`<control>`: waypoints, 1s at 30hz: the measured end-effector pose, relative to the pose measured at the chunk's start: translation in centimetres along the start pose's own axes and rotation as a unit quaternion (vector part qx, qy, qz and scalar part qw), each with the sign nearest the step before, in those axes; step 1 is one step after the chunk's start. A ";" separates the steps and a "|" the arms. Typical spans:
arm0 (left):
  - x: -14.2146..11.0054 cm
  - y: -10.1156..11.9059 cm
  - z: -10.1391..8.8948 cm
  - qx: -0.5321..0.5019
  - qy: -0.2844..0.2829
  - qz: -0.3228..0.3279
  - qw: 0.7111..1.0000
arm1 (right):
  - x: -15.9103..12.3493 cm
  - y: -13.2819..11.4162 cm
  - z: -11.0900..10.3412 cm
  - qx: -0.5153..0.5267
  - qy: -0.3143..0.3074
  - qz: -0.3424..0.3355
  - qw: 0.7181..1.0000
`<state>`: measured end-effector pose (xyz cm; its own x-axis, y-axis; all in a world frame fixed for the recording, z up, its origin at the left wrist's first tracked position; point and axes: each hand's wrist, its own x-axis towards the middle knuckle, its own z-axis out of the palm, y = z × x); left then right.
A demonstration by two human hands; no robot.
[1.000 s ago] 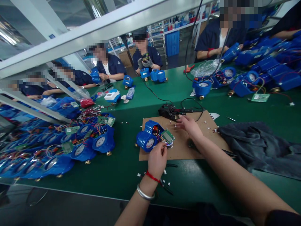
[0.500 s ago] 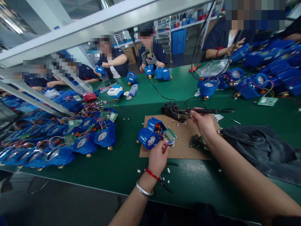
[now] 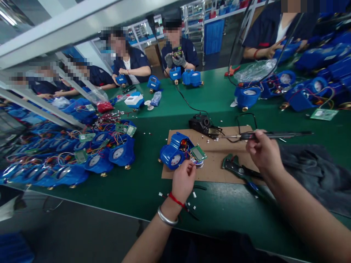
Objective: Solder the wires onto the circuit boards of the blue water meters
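Note:
My right hand [image 3: 264, 151] grips a soldering iron [image 3: 287, 135] by its handle. Its metal tip points left, beside the black iron stand [image 3: 201, 124]. My left hand [image 3: 185, 177] is closed in a pinch at the lower edge of a green circuit board [image 3: 197, 152]; what its fingers hold is too small to make out. Coloured wires join the board to an open blue water meter [image 3: 172, 151] with a round dial. Both lie on a brown cardboard sheet [image 3: 214, 175]. Below my right hand lie pliers with dark handles [image 3: 241, 171].
Rows of blue meters with wires and boards [image 3: 68, 157] fill the left. A grey cloth [image 3: 307, 175] lies at right. Small white connectors [image 3: 194, 195] are scattered on the green table [image 3: 123, 201]. More meters [image 3: 304, 96] stand back right; several co-workers sit opposite.
My right hand has moved right with the soldering iron, drawing it away from the stand and uncovering the pliers. My left hand stays by the board.

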<state>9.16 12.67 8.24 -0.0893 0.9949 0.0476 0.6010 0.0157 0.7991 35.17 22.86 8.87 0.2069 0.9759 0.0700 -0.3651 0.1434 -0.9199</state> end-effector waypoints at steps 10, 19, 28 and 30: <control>0.2 -0.3 0.2 0.006 -0.004 -0.019 1.000 | -7.9 1.1 2.6 -0.145 -0.124 0.090 0.978; 0.3 -0.5 0.4 -0.008 -0.011 -0.028 1.000 | -7.8 1.7 1.4 -0.274 -0.185 0.020 0.944; 0.3 -0.3 0.2 -0.019 -0.015 -0.030 0.999 | -7.7 2.3 1.0 -0.324 -0.195 -0.013 0.926; 0.3 -0.3 0.2 -0.019 -0.016 -0.031 0.999 | -7.7 2.3 1.0 -0.330 -0.199 -0.022 0.922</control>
<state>9.13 12.94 7.93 -0.0998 0.9948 -0.0206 0.5637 0.0736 0.8227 31.83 15.80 6.56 -0.1901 0.9733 0.1289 0.2955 0.1819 -0.9379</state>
